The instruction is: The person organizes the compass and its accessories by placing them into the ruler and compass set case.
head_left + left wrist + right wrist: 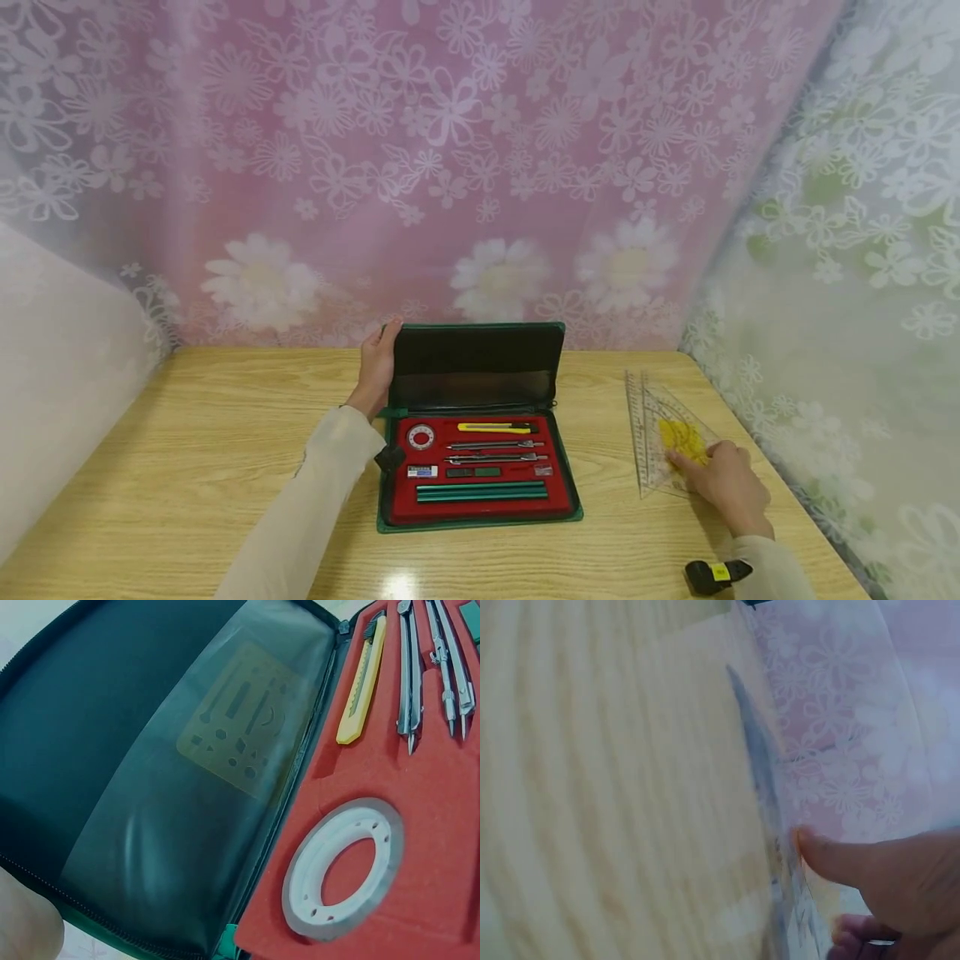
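Case (476, 358) lying open, lid up, and from my end I can see the left hand (375, 367) gripping the lid's left edge. Well right of the case, the right hand (731, 483) is pinching clear rulers (656, 412) with a yellow piece (678, 437); can't tell if they're touching the table (225, 458). Cutter (495, 428) and white ring (306, 877) sit inside the case.
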`<action>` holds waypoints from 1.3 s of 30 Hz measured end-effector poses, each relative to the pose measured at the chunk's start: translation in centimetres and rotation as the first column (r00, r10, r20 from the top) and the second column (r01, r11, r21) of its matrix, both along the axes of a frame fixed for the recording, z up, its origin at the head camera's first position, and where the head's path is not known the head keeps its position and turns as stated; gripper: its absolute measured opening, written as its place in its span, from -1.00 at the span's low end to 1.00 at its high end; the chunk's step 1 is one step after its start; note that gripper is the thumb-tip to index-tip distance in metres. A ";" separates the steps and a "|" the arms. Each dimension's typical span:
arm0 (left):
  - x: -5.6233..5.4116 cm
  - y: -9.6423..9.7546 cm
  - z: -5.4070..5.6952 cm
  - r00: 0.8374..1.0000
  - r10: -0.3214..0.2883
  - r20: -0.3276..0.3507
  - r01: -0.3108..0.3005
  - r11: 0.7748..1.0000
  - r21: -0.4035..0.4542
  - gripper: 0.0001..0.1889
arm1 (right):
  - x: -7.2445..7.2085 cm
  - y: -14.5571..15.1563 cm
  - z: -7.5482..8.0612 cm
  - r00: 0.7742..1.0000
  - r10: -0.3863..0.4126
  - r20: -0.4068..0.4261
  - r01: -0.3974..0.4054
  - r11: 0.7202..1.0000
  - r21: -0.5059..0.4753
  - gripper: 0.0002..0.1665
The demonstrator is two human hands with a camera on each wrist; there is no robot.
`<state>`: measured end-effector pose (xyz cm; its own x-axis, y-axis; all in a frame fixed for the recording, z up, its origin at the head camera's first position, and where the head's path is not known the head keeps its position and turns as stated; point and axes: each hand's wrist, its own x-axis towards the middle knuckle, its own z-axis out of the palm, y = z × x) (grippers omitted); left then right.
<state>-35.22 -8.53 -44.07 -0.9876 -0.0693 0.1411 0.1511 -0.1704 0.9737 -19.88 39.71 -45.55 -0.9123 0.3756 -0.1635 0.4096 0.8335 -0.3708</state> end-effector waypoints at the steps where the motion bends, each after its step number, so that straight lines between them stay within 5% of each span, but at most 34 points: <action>1: 0.0 0.0 0.0 1.000 0.004 -0.003 -0.004 1.000 0.007 -0.47 | 0.0 0.0 0.0 1.000 -0.009 -0.014 0.009 1.000 0.003 0.04; 9: 0.0 0.1 0.1 1.000 0.006 0.010 -0.006 1.000 0.003 -0.46 | 0.4 -0.8 0.6 0.972 0.025 -0.235 -0.052 0.993 -0.111 -0.34; 16: -0.1 -0.1 0.0 1.000 0.020 0.005 -0.020 1.000 0.019 -0.47 | -0.7 -3.4 1.8 0.887 0.021 -0.462 -0.120 0.975 -0.186 -0.50; 21: -0.2 -0.1 0.0 1.000 0.022 -0.001 -0.022 0.999 0.026 -0.50 | -2.0 -5.8 2.6 0.829 0.137 -0.542 -0.253 0.956 -0.146 -0.54; 25: -0.1 0.2 -0.1 1.000 0.018 -0.017 -0.017 0.999 0.030 -0.45 | -3.4 -7.9 2.9 0.744 0.278 -0.607 -0.400 0.913 -0.072 -0.63; 31: -0.1 0.2 -0.2 1.000 0.012 -0.011 -0.012 1.000 0.026 -0.52 | -6.6 -11.9 3.6 0.578 0.462 -0.673 -0.564 0.822 0.079 -0.70; 34: -0.2 0.2 -0.1 1.000 0.017 -0.016 -0.017 1.000 0.019 -0.46 | -8.0 -14.2 4.1 0.510 0.506 -0.695 -0.586 0.796 0.150 -0.67; 39: -0.1 0.1 -0.1 1.000 0.028 -0.006 -0.028 1.000 0.005 -0.54 | -10.0 -17.6 4.4 0.436 0.517 -0.737 -0.558 0.798 0.230 -0.69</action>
